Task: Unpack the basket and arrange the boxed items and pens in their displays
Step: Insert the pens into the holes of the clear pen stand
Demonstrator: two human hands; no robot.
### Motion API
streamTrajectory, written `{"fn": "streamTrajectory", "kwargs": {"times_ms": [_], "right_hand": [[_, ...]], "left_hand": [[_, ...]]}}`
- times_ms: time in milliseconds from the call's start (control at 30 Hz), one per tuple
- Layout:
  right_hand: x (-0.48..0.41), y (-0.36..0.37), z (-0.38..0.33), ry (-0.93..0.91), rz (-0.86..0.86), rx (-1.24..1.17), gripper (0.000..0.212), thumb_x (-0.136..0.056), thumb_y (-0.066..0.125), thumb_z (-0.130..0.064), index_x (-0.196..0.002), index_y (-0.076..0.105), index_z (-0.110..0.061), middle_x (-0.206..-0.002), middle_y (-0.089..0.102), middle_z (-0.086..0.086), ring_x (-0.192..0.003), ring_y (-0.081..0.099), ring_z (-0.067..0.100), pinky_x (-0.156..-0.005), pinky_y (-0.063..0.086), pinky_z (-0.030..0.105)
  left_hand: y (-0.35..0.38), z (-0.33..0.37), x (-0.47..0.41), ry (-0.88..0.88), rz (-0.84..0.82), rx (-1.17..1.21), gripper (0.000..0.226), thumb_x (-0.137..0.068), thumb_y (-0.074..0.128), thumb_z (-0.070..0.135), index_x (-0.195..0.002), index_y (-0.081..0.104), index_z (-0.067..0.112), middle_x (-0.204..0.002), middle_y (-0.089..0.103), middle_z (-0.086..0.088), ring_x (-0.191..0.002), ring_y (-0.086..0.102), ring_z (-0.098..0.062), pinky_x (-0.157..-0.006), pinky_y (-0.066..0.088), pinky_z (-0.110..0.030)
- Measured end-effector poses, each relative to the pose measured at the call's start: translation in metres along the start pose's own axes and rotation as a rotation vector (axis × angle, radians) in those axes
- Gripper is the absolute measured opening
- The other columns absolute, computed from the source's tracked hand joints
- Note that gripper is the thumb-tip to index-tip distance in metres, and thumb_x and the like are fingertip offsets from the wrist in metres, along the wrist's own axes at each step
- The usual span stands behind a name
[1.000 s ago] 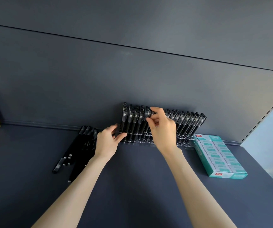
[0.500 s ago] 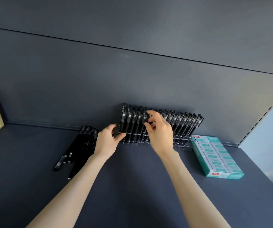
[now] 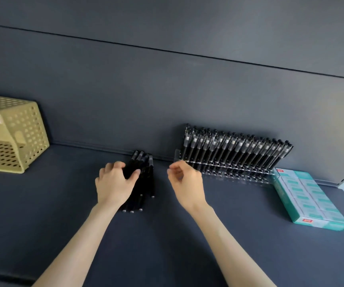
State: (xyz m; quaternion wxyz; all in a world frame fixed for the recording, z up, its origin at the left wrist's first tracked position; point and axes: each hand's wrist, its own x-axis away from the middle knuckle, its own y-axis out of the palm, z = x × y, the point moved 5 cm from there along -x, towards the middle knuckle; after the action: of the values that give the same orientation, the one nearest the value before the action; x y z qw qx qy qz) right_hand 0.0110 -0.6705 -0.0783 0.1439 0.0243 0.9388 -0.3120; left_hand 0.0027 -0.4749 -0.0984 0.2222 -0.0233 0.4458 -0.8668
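Note:
A loose pile of black pens (image 3: 146, 181) lies on the dark shelf against the back wall. My left hand (image 3: 115, 183) rests on the pile with its fingers curled around several pens. My right hand (image 3: 185, 183) hovers just right of the pile, fingers loosely bent, holding nothing. Behind it a clear pen display (image 3: 229, 172) holds a long row of upright black pens (image 3: 235, 148). Teal and white boxed items (image 3: 305, 195) sit packed together at the right of the display.
A yellow perforated basket (image 3: 30, 129) lies on its side at the far left of the shelf. The dark back panel rises right behind the pens. A pale upright with slots closes the shelf at the far right.
My right hand left the row of pens in the display and drew back to the left. My left hand moved from the display's left end onto the loose pens. The view swung left, revealing the basket.

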Motion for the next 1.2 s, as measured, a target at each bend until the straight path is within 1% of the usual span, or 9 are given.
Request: {"fn": "streamTrajectory", "kwargs": {"times_ms": [167, 300, 433, 600, 733, 867, 1000, 1100, 1200], "right_hand": [[-0.012, 0.055, -0.004, 0.150, -0.073, 0.122, 0.033, -0.091, 0.056, -0.035, -0.118, 0.055, -0.016, -0.109, 0.064, 0.000, -0.098, 0.060, 0.019, -0.083, 0.050, 0.034], [-0.023, 0.081, -0.005, 0.277, 0.014, 0.254, 0.037, -0.088, 0.057, -0.041, -0.115, 0.055, -0.015, -0.108, 0.060, 0.001, -0.098, 0.059, 0.026, -0.071, 0.039, 0.029], [-0.028, 0.090, 0.000, 0.384, 0.095, 0.310, 0.032, -0.088, 0.056, -0.042, -0.110, 0.058, -0.019, -0.109, 0.063, 0.000, -0.099, 0.060, 0.027, -0.070, 0.038, 0.029], [-0.027, 0.090, 0.002, 0.440, 0.188, 0.324, 0.027, -0.087, 0.056, -0.047, -0.104, 0.061, -0.026, -0.101, 0.069, -0.007, -0.095, 0.062, 0.024, -0.068, 0.036, 0.027], [-0.026, 0.088, 0.003, 0.434, 0.224, 0.271, 0.022, -0.086, 0.058, -0.047, -0.098, 0.062, -0.029, -0.080, 0.061, -0.016, -0.089, 0.062, 0.020, -0.067, 0.035, 0.026], [-0.026, 0.088, 0.002, 0.413, 0.218, 0.289, 0.023, -0.085, 0.059, -0.048, -0.099, 0.061, -0.029, -0.087, 0.064, -0.014, -0.089, 0.060, 0.019, -0.068, 0.036, 0.027], [-0.027, 0.088, 0.002, 0.405, 0.215, 0.286, 0.026, -0.086, 0.058, -0.048, -0.101, 0.059, -0.027, -0.089, 0.065, -0.012, -0.090, 0.059, 0.020, -0.069, 0.036, 0.027], [-0.027, 0.088, 0.003, 0.413, 0.220, 0.274, 0.025, -0.088, 0.055, -0.048, -0.101, 0.059, -0.027, -0.093, 0.068, -0.012, -0.091, 0.059, 0.020, -0.069, 0.034, 0.027], [-0.026, 0.088, 0.002, 0.413, 0.210, 0.264, 0.022, -0.090, 0.052, -0.046, -0.100, 0.060, -0.028, -0.093, 0.069, -0.012, -0.089, 0.059, 0.020, -0.068, 0.034, 0.028]], "left_hand": [[0.002, -0.015, -0.017, 0.080, -0.126, -0.059, 0.060, -0.085, 0.058, 0.054, -0.123, 0.054, 0.007, -0.122, 0.052, -0.013, -0.115, 0.048, -0.032, -0.093, 0.040, -0.039], [0.005, -0.017, -0.037, 0.148, -0.289, -0.049, 0.057, -0.085, 0.059, 0.055, -0.118, 0.055, 0.009, -0.118, 0.053, -0.008, -0.107, 0.057, -0.031, -0.081, 0.047, -0.037], [0.008, -0.020, -0.059, 0.170, -0.404, -0.051, 0.055, -0.082, 0.055, 0.063, -0.106, 0.057, 0.013, -0.104, 0.060, -0.002, -0.097, 0.059, -0.026, -0.071, 0.045, -0.033], [0.012, -0.016, -0.069, 0.208, -0.433, -0.086, 0.057, -0.083, 0.057, 0.057, -0.118, 0.050, 0.012, -0.120, 0.057, -0.006, -0.110, 0.056, -0.030, -0.076, 0.041, -0.033], [0.012, -0.015, -0.072, 0.205, -0.444, -0.027, 0.055, -0.082, 0.063, 0.048, -0.117, 0.051, 0.008, -0.119, 0.057, -0.009, -0.111, 0.056, -0.032, -0.084, 0.046, -0.037], [0.014, -0.014, -0.074, 0.189, -0.509, 0.040, 0.049, -0.081, 0.066, 0.040, -0.111, 0.051, 0.006, -0.107, 0.061, -0.008, -0.100, 0.059, -0.029, -0.081, 0.047, -0.034], [0.017, -0.014, -0.079, 0.180, -0.583, 0.077, 0.038, -0.079, 0.065, 0.037, -0.095, 0.055, 0.004, -0.086, 0.064, -0.008, -0.077, 0.063, -0.026, -0.071, 0.049, -0.035], [0.020, -0.011, -0.081, 0.216, -0.622, 0.076, 0.032, -0.080, 0.063, 0.034, -0.070, 0.045, 0.011, -0.060, 0.051, -0.001, -0.053, 0.050, -0.017, -0.053, 0.039, -0.029], [0.021, -0.011, -0.082, 0.238, -0.658, 0.089, 0.030, -0.086, 0.057, 0.028, -0.069, 0.039, 0.012, -0.058, 0.048, -0.002, -0.048, 0.050, -0.017, -0.050, 0.037, -0.025]]}}
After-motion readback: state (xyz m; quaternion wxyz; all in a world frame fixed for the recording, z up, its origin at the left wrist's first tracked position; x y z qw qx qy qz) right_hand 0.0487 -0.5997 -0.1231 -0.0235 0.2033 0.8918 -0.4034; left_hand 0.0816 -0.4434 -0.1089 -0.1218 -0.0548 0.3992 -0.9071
